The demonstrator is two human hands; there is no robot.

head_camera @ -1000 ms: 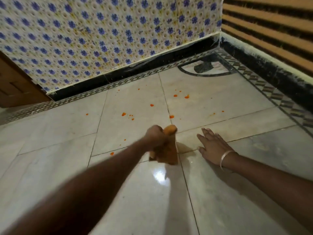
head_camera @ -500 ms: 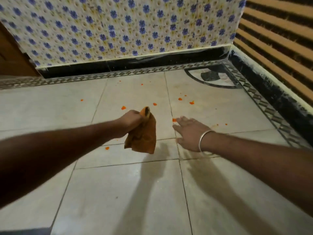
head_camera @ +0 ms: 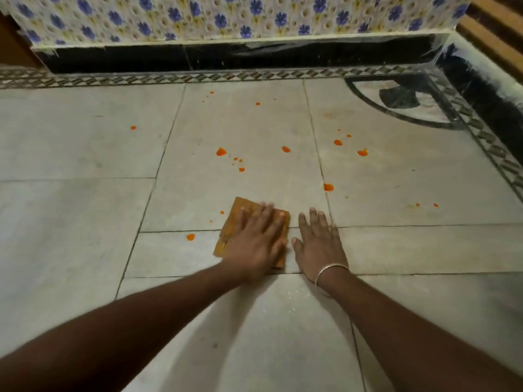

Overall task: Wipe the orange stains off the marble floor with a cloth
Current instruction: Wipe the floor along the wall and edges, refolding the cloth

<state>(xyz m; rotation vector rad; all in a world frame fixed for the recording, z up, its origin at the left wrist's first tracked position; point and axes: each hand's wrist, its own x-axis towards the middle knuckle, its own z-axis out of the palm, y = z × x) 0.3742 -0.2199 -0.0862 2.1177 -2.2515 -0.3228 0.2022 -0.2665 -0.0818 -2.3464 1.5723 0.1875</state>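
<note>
Your left hand (head_camera: 254, 241) presses flat, fingers wide, on the orange cloth (head_camera: 240, 213) to rub stains (head_camera: 221, 151) at 12 o'clock; your right hand (head_camera: 318, 244) rests open on the marble floor (head_camera: 85, 154) for balance.

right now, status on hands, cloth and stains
Left hand flat on cloth, right hand flat on floor. Orange stains unwiped ahead. Nothing in the way.

Dim, soft shadows, edges warped.
</note>
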